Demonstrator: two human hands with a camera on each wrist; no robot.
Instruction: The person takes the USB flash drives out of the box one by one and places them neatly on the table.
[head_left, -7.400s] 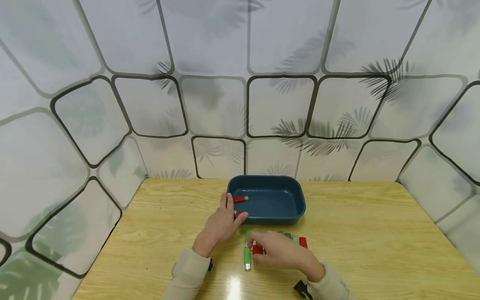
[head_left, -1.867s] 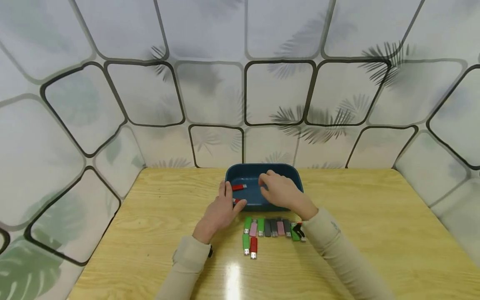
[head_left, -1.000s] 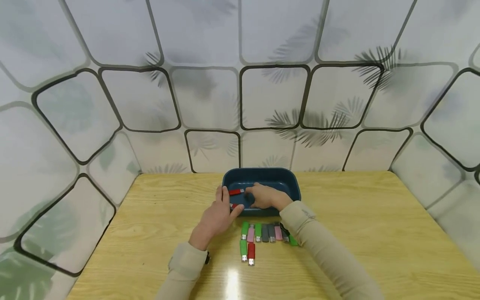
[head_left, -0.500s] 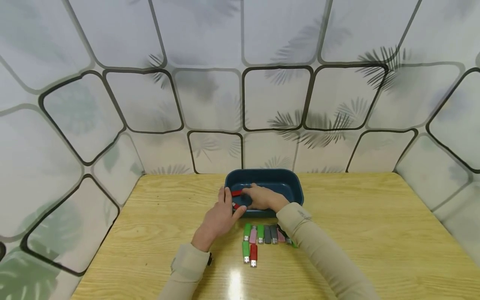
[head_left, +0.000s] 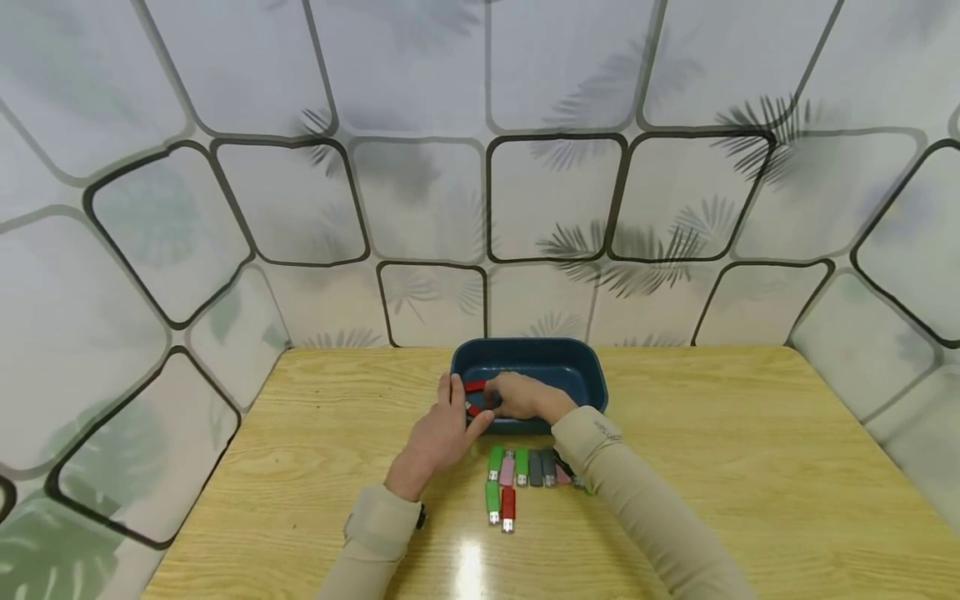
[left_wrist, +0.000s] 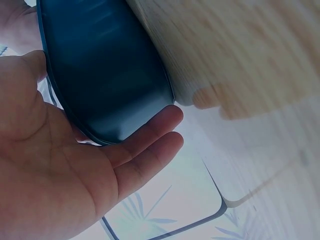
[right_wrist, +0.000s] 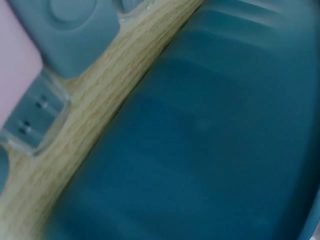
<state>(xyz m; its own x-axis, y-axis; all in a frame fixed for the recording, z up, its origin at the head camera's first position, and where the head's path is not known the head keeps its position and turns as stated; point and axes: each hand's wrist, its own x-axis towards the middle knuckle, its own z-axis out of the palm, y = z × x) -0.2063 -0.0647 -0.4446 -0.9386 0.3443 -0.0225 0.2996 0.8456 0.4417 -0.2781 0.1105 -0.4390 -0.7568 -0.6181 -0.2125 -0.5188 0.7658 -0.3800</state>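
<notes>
A dark blue plastic bin (head_left: 525, 342) stands on the table. My left hand (head_left: 435, 437) rests at its front left corner. In the left wrist view, two straight fingers (left_wrist: 150, 157) lie along the bin's outer side and the thumb is at the rim. Inside lie a red USB stick (head_left: 474, 386) and, nearer the front wall, a second red USB stick (head_left: 473, 409). My right hand (head_left: 525, 396) reaches into the bin with curled fingers, its fingertips pinching at the first stick's right end. Those fingertips are partly hidden in the head view and out of the right wrist view.
In front of the bin runs a row of USB sticks, among them a green stick (head_left: 522, 467), a pink stick (head_left: 507, 469) and a grey stick (head_left: 536, 468). Nearer me lie another green stick (head_left: 492, 502) and a red stick (head_left: 508, 508). My right sleeve (head_left: 637, 492) covers the row's right end.
My right hand has lowered into the bin and moved left to the red sticks; its fingers now cover the connector of the rear one. My left hand keeps its place at the corner.
</notes>
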